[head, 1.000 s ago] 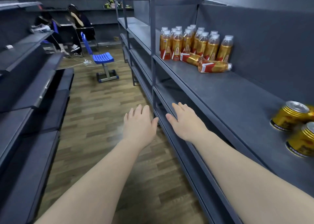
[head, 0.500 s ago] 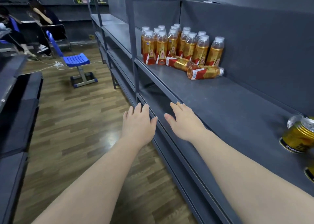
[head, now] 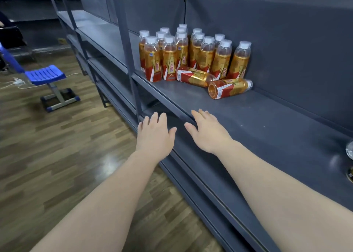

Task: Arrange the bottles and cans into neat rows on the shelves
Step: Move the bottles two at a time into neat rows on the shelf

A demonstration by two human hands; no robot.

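Two hands, both empty and relaxed: the left hand (head: pixel 154 135) and the right hand (head: pixel 208 133) reach forward palm down, fingers straight and loosely spread, holding nothing. The left hangs over the gap in front of the lower tiers. The right lies over the front lip of the grey shelf (head: pixel 267 129); whether it touches the metal cannot be told. Item, far right edge of that shelf: slivers of cans (head: pixel 350 150), mostly cut off by the frame, their position unreadable. Item, further along and well apart from the hands: the nearer fallen bottle (head: pixel 194 76) lies on its side, base toward the aisle. The second fallen bottle (head: pixel 229 88) lies just beside it, its cap toward the back panel. Item, directly behind these: the standing bottles (head: pixel 191 55), a dozen or more, white-capped, amber-filled, red-and-gold labelled, upright in a loose cluster with ragged rows. Handling estimate: full plastic bottles of moderate weight, with walls likely to give slightly under a squeeze. The round bodies are apt to roll if nudged, and the film labels look slick. Suggested hold: around the labelled mid-body, tipping each upright onto its base. Beyond, across the wooden floor (head: pixel 57 137): a blue chair (head: pixel 47 75).
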